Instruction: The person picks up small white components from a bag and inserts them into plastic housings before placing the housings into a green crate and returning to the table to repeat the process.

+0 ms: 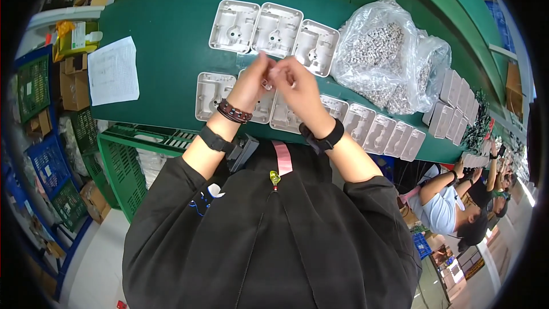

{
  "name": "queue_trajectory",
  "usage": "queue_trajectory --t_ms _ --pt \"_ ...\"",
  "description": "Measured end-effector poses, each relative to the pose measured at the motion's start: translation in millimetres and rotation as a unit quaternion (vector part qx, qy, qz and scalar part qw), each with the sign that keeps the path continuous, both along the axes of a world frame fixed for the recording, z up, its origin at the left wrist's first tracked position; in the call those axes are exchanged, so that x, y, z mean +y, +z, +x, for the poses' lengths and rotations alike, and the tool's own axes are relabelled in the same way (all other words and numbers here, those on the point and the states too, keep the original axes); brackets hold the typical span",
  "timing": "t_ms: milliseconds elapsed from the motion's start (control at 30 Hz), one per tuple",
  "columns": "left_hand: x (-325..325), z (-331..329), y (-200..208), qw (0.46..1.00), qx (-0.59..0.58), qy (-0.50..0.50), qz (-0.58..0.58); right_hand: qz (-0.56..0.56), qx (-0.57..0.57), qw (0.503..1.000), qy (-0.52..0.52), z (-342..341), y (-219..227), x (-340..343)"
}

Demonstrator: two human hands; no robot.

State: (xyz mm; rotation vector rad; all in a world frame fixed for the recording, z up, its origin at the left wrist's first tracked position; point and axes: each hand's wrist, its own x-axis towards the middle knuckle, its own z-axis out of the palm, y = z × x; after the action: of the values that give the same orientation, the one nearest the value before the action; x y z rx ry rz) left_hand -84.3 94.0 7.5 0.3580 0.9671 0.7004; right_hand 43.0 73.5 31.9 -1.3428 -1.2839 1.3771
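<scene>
Over the green table (166, 51) my left hand (255, 80) and my right hand (297, 87) meet, their fingertips close together. The fingers of both are bent into a pinch. Small shiny bits show at the fingers, too small to name. Under my hands runs a row of light grey plastic housings, partly hidden; a housing (209, 94) at its left end is in plain view. Beyond my hands lie three more open housings: a left one (241, 14), a middle one (283, 20) and a right one (323, 37).
Clear plastic bags of small metallic parts, a large bag (372, 46) and a smaller bag (429, 63), lie right of the housings. A printed sheet (114, 71) lies at the left. A green crate (123, 166) stands below the table edge. Co-workers (443, 212) sit far right.
</scene>
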Motion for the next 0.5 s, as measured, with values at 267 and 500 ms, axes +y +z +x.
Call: queue_trajectory --t_ms 267,500 --pt "12 34 19 0.951 0.144 -0.189 0.198 -0.123 0.152 0.981 -0.022 54 -7 2" --pt "23 33 -8 0.979 -0.027 -0.201 0.029 0.249 -0.22 0.932 0.145 88 1 44"
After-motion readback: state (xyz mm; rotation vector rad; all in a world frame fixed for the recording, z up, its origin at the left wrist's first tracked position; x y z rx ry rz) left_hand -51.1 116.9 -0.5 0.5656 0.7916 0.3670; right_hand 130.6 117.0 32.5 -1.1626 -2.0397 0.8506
